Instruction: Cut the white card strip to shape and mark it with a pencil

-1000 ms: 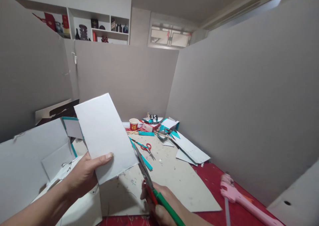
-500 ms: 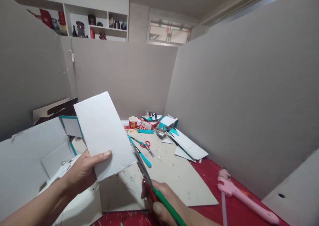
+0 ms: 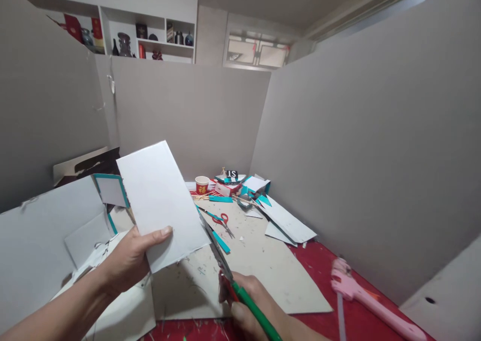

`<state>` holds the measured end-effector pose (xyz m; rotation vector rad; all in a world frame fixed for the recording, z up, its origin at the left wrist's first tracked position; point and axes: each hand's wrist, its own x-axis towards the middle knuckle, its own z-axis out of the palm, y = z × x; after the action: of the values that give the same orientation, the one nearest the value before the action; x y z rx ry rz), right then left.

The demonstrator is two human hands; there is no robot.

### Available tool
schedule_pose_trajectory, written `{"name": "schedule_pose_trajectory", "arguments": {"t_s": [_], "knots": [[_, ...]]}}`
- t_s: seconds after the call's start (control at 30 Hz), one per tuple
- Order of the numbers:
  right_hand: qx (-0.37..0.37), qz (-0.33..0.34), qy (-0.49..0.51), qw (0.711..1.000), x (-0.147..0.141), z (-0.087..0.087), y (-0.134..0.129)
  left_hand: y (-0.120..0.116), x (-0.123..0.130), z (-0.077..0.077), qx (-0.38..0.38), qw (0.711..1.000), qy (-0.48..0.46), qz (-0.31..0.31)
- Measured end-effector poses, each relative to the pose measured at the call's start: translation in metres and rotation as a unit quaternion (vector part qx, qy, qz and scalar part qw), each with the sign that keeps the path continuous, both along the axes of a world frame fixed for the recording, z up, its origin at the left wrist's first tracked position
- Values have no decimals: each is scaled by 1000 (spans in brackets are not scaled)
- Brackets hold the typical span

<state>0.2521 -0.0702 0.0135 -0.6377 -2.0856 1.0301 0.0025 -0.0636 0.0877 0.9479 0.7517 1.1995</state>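
My left hand grips a white rectangular piece of cardboard near its lower left edge, thumb on the front face. The piece is held up and tilted above the work board. In my right hand are large scissors with green and red handles, the fingers wrapped round the grips. Their blades point up and away, at the right edge of the cardboard near its lower right corner. Whether the blades are closed on the edge I cannot tell.
A pale board lies on the red cloth. On it are small red-handled scissors and teal strips. Behind stand a paper cup and cardboard scraps. A pink glue gun lies right; white cardboard stands left.
The whole view has shifted slightly, with things sitting a little further right. My hands, the cardboard and the large scissors keep almost the same position relative to each other.
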Motion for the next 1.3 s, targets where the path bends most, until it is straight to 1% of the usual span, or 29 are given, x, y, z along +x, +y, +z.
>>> {"name": "schedule_pose_trajectory", "arguments": {"t_s": [0.17, 0.33, 0.5, 0.7, 0.87, 1.07, 1.3], "knots": [[-10, -9, 0, 1000, -1, -4, 1, 0, 2, 1, 1, 1000, -3, 2], [-3, -9, 12, 1000, -3, 0, -3, -1, 4, 3, -1, 1000, 4, 5], [-5, 0, 5, 1000, -3, 3, -4, 0, 3, 1, -6, 1000, 2, 6], [7, -10, 5, 1000, -2, -2, -1, 0, 3, 1, -8, 1000, 0, 6], [4, -11, 12, 1000, -5, -2, -1, 0, 4, 0, -15, 1000, 2, 15], [18, -12, 32, 999, -7, -4, -2, 3, 2, -3, -6, 1000, 2, 9], [-1, -22, 19, 1000, -7, -14, 1, 1, 5, 0, 1, 1000, 4, 4]]}}
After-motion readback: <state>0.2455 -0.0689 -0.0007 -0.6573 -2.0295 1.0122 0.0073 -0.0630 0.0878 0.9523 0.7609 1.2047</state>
